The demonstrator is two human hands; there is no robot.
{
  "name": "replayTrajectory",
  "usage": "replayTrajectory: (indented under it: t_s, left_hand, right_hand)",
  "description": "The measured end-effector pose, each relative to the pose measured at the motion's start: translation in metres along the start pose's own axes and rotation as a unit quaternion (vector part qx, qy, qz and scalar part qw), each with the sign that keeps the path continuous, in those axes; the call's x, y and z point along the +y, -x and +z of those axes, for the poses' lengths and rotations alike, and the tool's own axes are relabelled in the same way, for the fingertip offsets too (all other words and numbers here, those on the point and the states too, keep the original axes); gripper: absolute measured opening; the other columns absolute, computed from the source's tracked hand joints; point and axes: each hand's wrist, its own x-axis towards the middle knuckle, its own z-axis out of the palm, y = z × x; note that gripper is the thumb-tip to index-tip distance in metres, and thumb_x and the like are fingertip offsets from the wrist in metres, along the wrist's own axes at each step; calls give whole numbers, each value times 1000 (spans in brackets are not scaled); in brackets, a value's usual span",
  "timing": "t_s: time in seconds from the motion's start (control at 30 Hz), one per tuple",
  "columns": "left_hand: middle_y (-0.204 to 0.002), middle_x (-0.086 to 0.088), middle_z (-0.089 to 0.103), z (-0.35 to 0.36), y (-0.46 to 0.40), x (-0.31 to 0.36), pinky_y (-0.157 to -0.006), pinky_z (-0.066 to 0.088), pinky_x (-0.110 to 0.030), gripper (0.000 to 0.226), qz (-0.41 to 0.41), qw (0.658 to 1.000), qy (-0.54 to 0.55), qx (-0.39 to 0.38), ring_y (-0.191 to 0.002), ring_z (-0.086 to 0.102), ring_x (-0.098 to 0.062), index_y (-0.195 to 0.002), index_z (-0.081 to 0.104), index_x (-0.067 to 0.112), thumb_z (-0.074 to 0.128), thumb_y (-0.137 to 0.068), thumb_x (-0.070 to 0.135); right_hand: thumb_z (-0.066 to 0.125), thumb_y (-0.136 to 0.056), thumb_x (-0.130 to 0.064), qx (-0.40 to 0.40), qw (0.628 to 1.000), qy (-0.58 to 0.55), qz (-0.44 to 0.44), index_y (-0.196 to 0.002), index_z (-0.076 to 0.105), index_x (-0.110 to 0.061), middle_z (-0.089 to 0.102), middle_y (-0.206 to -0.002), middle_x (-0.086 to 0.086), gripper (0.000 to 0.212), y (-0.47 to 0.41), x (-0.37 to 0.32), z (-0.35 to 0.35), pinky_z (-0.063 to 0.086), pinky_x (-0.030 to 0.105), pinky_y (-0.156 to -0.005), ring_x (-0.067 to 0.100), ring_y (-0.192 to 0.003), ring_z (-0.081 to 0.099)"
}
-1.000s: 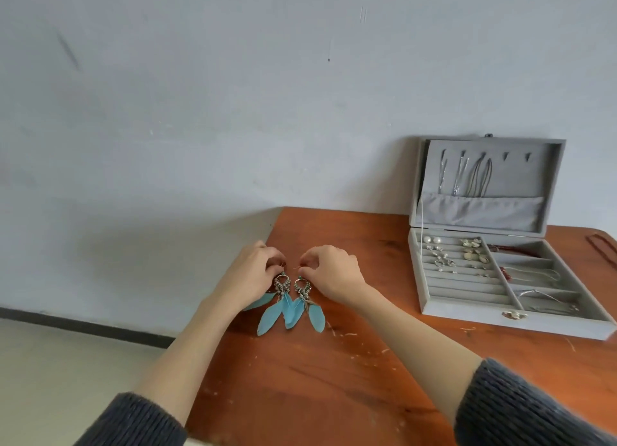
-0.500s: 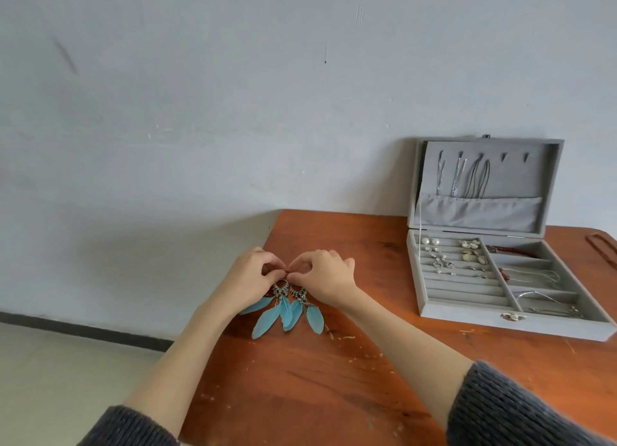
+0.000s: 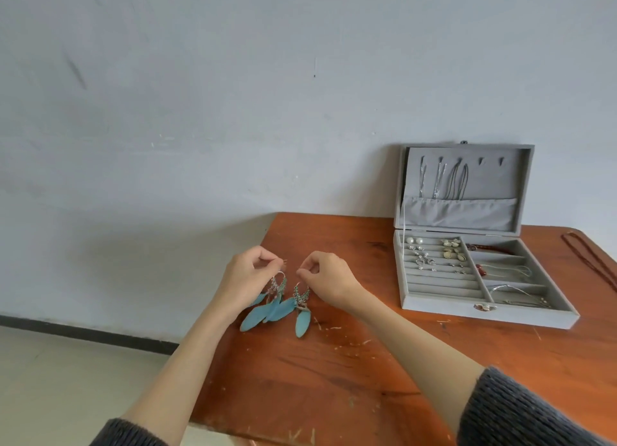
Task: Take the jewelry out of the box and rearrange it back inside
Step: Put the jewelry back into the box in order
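Note:
Two blue feather earrings hang over the left part of the wooden table. My left hand pinches the hook of the left feather earring. My right hand pinches the hook of the right feather earring. Their feather tips touch or hover just above the wood. The grey jewelry box stands open to the right, holding small earrings in its ring rows and necklaces in its side compartments and lid.
A thin dark red necklace lies on the table at the far right edge. The table's left edge runs close beside my left hand. A pale wall stands behind the box, with floor below at the left.
Both hands have risen and drawn apart, lifting the two feather earrings off the table; before, they pressed together low over the earrings.

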Motion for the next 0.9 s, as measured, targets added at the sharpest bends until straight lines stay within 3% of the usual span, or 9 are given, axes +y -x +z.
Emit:
replayTrajectory:
  t_s: [0.07, 0.23, 0.37, 0.47, 0.57, 0.73, 0.9]
  left_hand:
    - [-80, 9, 69, 3, 10, 15, -69, 45, -20, 8, -7, 999, 50, 9, -76, 60, -3, -81, 66, 18, 60, -87, 18]
    - [-80, 4, 71, 22, 35, 57, -68, 47, -22, 9, 31, 995, 92, -19, -73, 61, -7, -81, 64, 15, 57, -87, 15]
    - [-81, 6, 72, 46, 55, 89, -82, 47, -23, 10, 63, 992, 100, -53, -77, 63, -2, -79, 64, 21, 58, -88, 19]
    - [-82, 3, 73, 70, 69, 112, -91, 51, -40, 11, 78, 984, 128, -99, -84, 66, -15, -79, 65, 21, 58, -88, 21]
    - [-84, 0, 73, 100, 84, 137, -89, 52, -46, 11, 92, 973, 152, -150, -88, 67, -19, -82, 63, 19, 56, -90, 20]
    - [-89, -9, 71, 152, 109, 182, -78, 57, -36, 11, 96, 943, 199, -248, -80, 71, -23, -88, 57, 11, 50, -95, 17]
    - [-87, -10, 71, 195, 140, 222, -77, 54, -43, 12, 91, 890, 232, -383, -84, 69, -34, -89, 52, 8, 47, -96, 17]
  right_hand:
    - [57, -89, -23, 14, 998, -69, -5, -90, 65, -11, 60, -85, -2, 14, 15, 2, -17, 44, 25, -73, 14, -84, 55]
    - [61, -85, -20, 78, 985, -155, -14, -79, 66, -12, 61, -71, -7, 11, 57, 14, -70, 36, 15, -58, 3, -62, 48]
    - [59, -87, -20, 124, 977, -172, -17, -81, 68, -8, 71, -82, 5, 15, 96, 31, -111, 49, 32, -69, 17, -70, 60]
    - [58, -87, -18, 139, 976, -166, -24, -76, 64, -11, 71, -74, 2, 15, 125, 48, -138, 51, 29, -71, 15, -70, 64]
    - [58, -89, -16, 150, 977, -146, -23, -80, 62, -5, 67, -66, -1, 15, 155, 68, -164, 47, 18, -63, 1, -56, 58]
    - [57, -89, -16, 193, 974, -122, 8, -78, 62, -8, 66, -61, -2, 15, 209, 103, -212, 55, 35, -64, 12, -56, 63]
    - [58, -90, -18, 195, 973, -105, 70, -78, 61, -4, 67, -64, 7, 19, 264, 129, -258, 55, 35, -63, 18, -56, 63]
